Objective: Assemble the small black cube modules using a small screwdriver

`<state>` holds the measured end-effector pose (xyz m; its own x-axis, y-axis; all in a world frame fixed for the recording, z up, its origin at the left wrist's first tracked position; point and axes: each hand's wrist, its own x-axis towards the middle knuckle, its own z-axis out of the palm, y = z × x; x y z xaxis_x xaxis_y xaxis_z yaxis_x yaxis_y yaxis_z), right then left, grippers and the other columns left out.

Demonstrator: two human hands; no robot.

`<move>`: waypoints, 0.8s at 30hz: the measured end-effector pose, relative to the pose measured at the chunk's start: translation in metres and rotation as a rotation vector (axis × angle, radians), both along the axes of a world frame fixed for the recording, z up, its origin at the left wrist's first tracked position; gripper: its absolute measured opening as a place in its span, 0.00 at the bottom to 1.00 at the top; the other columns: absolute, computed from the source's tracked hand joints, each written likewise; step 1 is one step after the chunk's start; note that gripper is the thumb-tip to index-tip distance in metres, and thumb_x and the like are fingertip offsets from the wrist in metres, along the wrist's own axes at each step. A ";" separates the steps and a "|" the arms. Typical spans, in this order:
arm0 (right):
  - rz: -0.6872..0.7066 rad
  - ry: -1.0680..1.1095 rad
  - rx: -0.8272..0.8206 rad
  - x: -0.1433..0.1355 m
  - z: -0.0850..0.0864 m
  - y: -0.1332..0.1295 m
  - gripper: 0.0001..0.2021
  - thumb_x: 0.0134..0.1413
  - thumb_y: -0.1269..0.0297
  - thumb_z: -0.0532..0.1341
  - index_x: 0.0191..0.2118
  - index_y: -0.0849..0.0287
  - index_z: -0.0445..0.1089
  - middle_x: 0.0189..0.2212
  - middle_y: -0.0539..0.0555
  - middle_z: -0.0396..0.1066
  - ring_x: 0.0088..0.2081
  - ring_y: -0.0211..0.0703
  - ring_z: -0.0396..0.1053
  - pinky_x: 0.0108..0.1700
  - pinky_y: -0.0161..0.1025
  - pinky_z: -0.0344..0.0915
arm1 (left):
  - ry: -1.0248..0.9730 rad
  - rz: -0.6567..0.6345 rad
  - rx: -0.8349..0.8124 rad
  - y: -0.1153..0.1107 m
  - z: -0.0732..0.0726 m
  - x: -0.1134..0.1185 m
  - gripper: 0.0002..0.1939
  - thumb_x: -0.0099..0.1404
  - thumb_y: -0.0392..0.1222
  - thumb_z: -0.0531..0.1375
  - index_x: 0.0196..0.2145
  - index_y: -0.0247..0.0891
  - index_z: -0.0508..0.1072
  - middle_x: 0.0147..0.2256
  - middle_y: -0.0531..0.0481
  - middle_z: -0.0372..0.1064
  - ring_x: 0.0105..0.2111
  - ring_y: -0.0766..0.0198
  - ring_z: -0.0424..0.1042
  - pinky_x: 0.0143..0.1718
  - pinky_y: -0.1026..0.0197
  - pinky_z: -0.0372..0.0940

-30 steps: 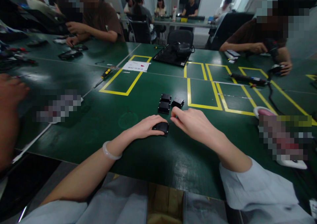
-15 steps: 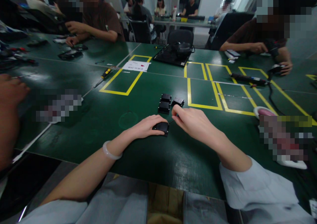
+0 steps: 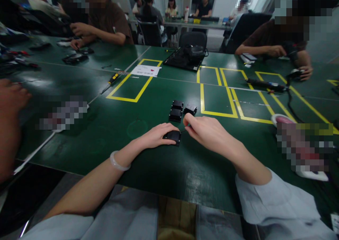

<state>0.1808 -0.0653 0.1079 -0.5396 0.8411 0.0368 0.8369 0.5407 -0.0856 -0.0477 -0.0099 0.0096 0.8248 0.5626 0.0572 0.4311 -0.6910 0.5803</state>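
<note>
My left hand (image 3: 162, 134) is closed around a small black block (image 3: 173, 137) on the green table, thumb along its near side and fingers over its far side. At the block's right edge, my right hand (image 3: 200, 128) pinches a thin dark rod (image 3: 182, 131), mostly hidden by the fingers. Its tip reaches the block's right side; I cannot tell what kind of tool it is. Just beyond my hands, two similar black blocks (image 3: 176, 113) sit one behind the other. Beside them lies another black part (image 3: 190, 109), slightly turned.
Yellow tape outlines (image 3: 218, 114) mark the green table (image 3: 148, 176). A yellow-black screwdriver (image 3: 113, 78) and a white paper (image 3: 145, 70) lie ahead-left. Further back is a black tray (image 3: 182, 61). A white tray (image 3: 315, 174) is at right; co-workers' hands (image 3: 82, 31) are across the table.
My right hand and forearm have shifted very slightly, with the pinch kept at the block's right edge. My left hand and the block stay in place.
</note>
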 end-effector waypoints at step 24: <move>-0.037 -0.032 0.015 -0.001 -0.002 0.001 0.10 0.67 0.59 0.49 0.44 0.57 0.63 0.26 0.52 0.73 0.26 0.43 0.69 0.27 0.37 0.44 | -0.013 0.004 -0.018 0.001 -0.001 0.000 0.22 0.67 0.55 0.59 0.54 0.42 0.67 0.49 0.45 0.68 0.49 0.54 0.67 0.52 0.54 0.60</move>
